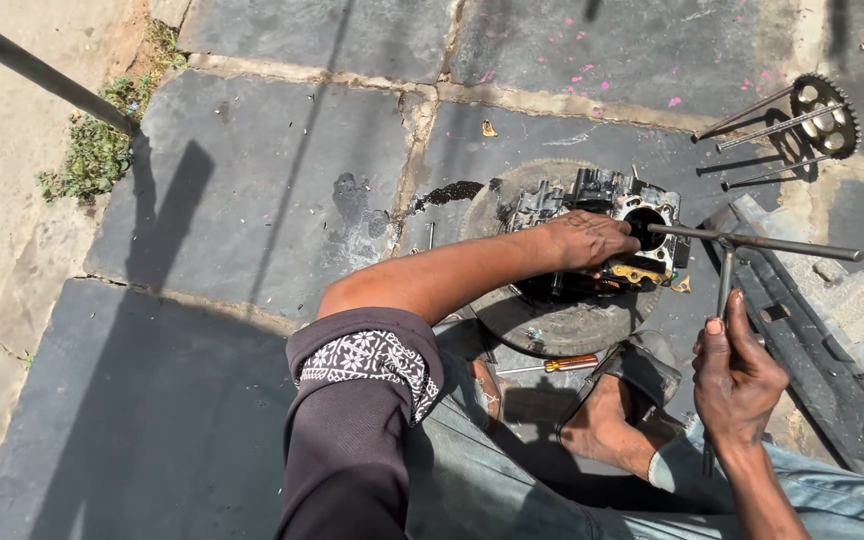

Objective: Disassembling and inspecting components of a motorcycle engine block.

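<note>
A dark, oily engine block (607, 215) rests on a worn tyre (562, 320) laid flat on the stone paving. My left hand (587, 240) lies on top of the block and presses it down, fingers by its round opening. My right hand (737, 375) grips the shaft of a long metal T-handle wrench (752, 242), whose cross bar reaches to the block's round opening. Both hands are greasy.
An orange-handled screwdriver (552, 366) lies by the tyre, near my sandalled foot (612, 410). A toothed sprocket (825, 115) and several long bolts (752, 115) lie at the far right. An oil stain (449, 192) marks the slab. A metal pole (37, 70) crosses the top left beside weeds (97, 150).
</note>
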